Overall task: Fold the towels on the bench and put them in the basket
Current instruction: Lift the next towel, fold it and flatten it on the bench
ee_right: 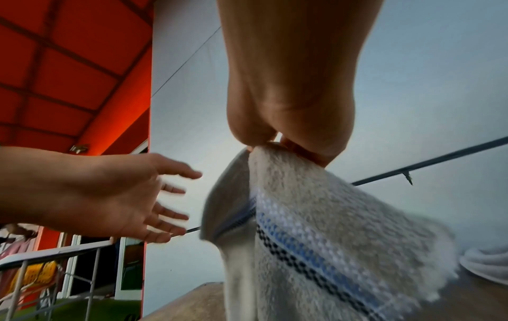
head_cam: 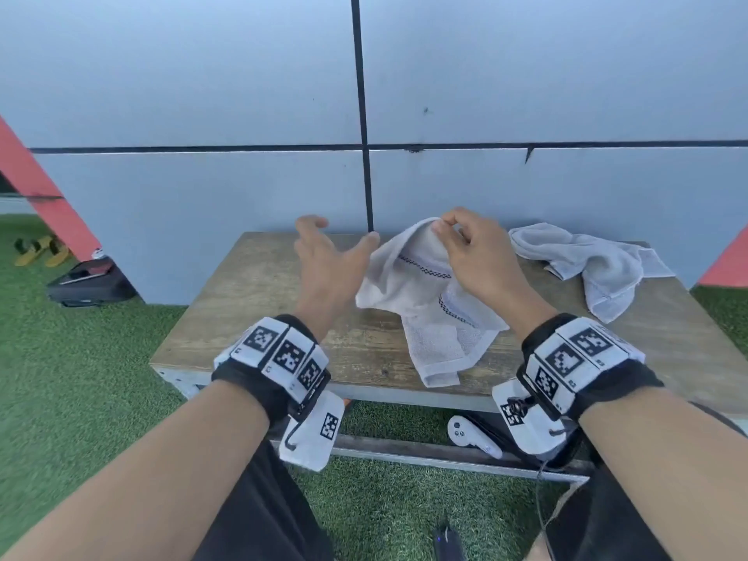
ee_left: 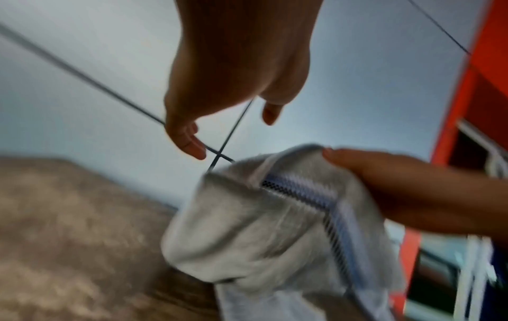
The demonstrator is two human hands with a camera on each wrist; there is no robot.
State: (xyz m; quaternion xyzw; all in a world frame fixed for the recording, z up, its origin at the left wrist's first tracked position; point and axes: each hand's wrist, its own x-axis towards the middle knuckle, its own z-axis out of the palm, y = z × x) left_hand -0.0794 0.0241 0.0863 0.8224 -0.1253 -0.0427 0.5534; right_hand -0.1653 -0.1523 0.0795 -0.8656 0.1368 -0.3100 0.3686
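One towel lifted at a corner over the wooden table, a second one lying crumpled further back.

Nearest are the two forearms with marker bands on the wrists, above green artificial grass (head_cam: 81, 358); a white controller (head_cam: 471, 437) lies on the grass under the table. The table (head_cam: 259, 285) has a worn, brownish wooden top on a grey metal frame. Over its middle the right hand (head_cam: 471, 253) pinches the top corner of the white towel (head_cam: 425, 309) – this grip is closed on the cloth, and the lower end of the towel rests on the wood. The left hand (head_cam: 324, 257) is just beside the towel with fingers spread, its grip open and holding nothing. The second towel (head_cam: 587, 261) lies crumpled at the far right of the table. Behind – a pale grey panel wall (head_cam: 202, 95) with dark seams; at the far left, yellow sandals (head_cam: 38, 249) lie on the grass.
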